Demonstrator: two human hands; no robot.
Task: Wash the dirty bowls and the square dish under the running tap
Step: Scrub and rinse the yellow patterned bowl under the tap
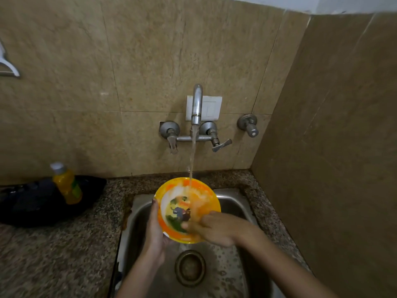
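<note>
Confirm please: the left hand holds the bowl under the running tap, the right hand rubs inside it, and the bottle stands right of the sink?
Wrong in one point: the head view shows the bottle left of the sink. Otherwise yes: the left hand holds the bowl under the running tap, and the right hand rubs inside it.
</note>
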